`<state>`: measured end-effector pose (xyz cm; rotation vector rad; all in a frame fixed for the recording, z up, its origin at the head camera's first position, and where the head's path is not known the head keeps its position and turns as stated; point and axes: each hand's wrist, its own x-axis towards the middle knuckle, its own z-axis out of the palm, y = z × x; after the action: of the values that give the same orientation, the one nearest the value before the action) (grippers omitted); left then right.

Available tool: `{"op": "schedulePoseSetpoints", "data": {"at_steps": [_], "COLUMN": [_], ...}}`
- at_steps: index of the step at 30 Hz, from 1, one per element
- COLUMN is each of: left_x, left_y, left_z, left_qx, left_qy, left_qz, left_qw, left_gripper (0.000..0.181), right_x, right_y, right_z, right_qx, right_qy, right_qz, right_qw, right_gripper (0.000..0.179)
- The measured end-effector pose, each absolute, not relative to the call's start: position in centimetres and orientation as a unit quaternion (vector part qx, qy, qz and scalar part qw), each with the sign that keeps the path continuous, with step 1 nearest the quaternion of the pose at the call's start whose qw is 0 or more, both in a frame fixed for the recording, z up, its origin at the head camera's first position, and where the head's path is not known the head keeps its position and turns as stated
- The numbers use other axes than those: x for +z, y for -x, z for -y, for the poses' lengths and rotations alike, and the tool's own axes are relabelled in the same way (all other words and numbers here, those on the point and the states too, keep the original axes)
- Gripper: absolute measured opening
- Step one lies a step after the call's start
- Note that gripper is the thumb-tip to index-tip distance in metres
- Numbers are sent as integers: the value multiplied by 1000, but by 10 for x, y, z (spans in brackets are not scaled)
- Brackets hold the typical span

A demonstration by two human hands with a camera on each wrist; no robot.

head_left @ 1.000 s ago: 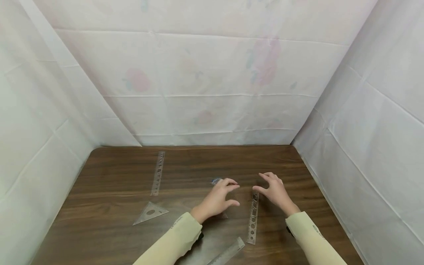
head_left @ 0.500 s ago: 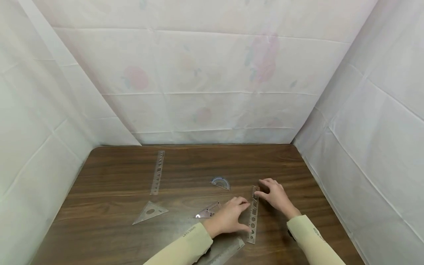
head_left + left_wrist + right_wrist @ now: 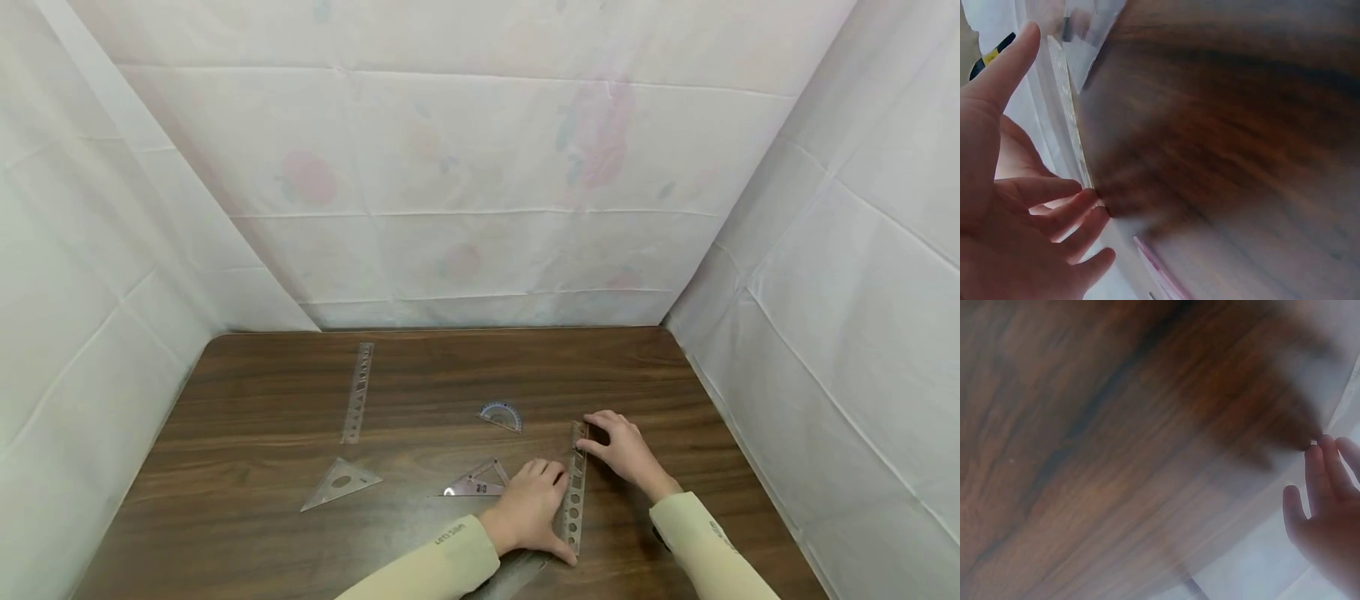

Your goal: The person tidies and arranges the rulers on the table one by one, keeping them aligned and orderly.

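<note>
The left hand (image 3: 528, 510), thumb spread wide from the fingers, rests along the left edge of a clear stencil ruler (image 3: 575, 493), the thumb at its near end. The right hand (image 3: 628, 452) touches the ruler's far end with thumb and fingers; whether it pinches that end cannot be told. A pink-tinted set square (image 3: 467, 486) lies just left of the left hand; a protractor (image 3: 501, 415), beyond it. A second ruler (image 3: 517, 578), partly hidden, lies on the near side of the left hand, upon the wood-grain table (image 3: 255, 408).
</note>
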<state>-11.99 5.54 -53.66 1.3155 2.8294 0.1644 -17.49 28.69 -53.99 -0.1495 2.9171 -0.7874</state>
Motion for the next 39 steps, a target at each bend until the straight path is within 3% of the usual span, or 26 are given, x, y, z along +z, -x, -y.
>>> {"op": "schedulePoseSetpoints", "data": {"at_steps": [14,25,33,39], "left_x": [-541,-543,-546,-545], "left_y": [118,121,120,121], "left_z": [-62,-61,-63,-62], "left_qx": [31,49,63,109], "left_qy": [-422,-419,-404,-408], "left_qz": [-905,-907,-912,-906], "left_qw": [-29,-13,-29,-34], "left_gripper": [113,110,112,114], "right_x": [-545,-544,-538,-528], "right_y": [170,172,177,180], "right_z": [-285,-288,-288,-293], "right_qx": [-248,-336,-400,-456], "right_qy": [69,53,13,-24], "right_qz": [-966,-940,-917,-890], "right_qw": [38,25,-6,10], "right_gripper": [52,49,33,36]}}
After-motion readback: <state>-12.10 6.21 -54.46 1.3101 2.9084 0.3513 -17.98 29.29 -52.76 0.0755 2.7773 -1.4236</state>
